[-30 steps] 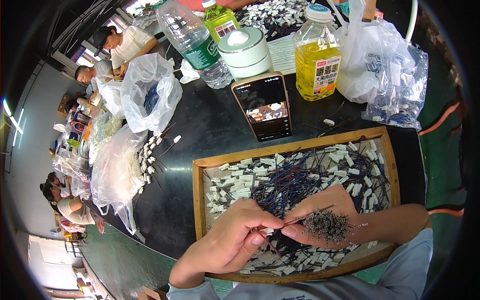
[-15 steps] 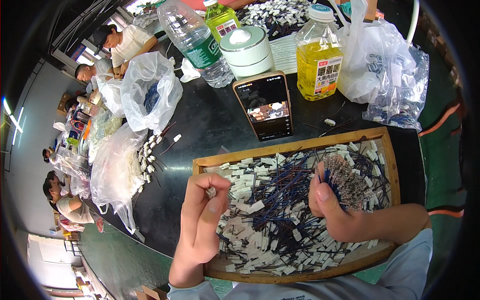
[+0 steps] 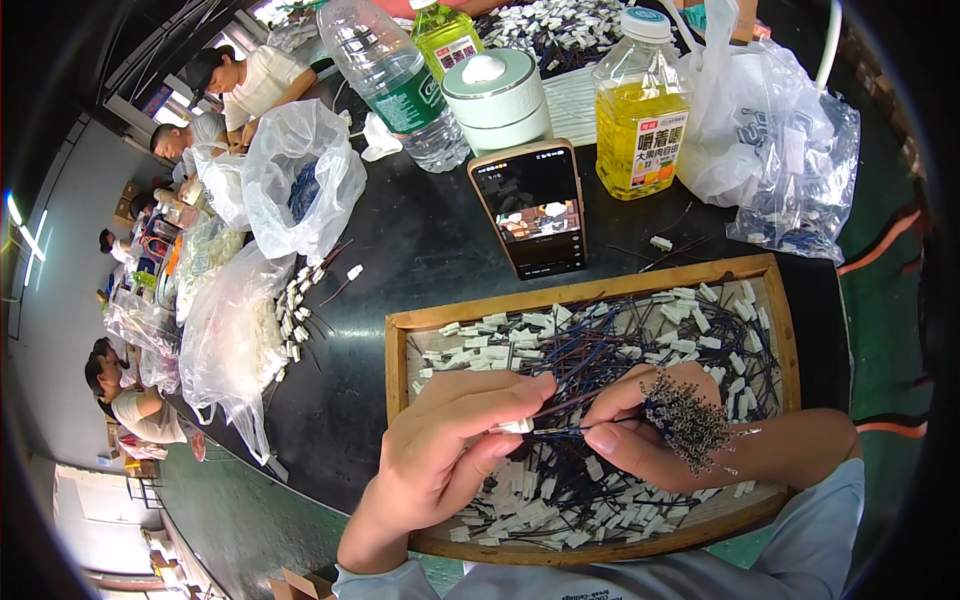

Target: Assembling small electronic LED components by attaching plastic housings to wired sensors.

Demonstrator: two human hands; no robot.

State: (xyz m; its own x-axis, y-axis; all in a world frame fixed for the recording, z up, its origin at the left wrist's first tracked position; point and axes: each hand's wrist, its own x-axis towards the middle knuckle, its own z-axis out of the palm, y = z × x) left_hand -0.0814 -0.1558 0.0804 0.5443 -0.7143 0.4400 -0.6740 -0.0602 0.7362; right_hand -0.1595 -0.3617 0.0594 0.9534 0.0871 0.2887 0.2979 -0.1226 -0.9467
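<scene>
Over a wooden tray (image 3: 395, 372) filled with loose white connectors on dark wires, my two hands meet near the middle. My left hand (image 3: 432, 440) pinches a small white connector (image 3: 514, 426) between thumb and fingertips. From it, dark wires stretch across to my right hand (image 3: 636, 455), whose thumb and forefinger close on them. A thick bundle of wires (image 3: 690, 420) is also gripped in my right hand, its many bare metal ends fanned out to the right. Part of the bundle is hidden behind the fingers.
Behind the tray a phone (image 3: 530, 215) leans on a round tissue box (image 3: 495, 100). A yellow drink bottle (image 3: 642, 110) and plastic bags (image 3: 770, 140) stand at the back right. Loose connectors and a bag (image 3: 235, 330) lie left. Several people sit far left.
My left hand has moved right and holds a white connector beside my right hand. My right hand has turned, and its bundle of wire ends now points more toward the right and down.
</scene>
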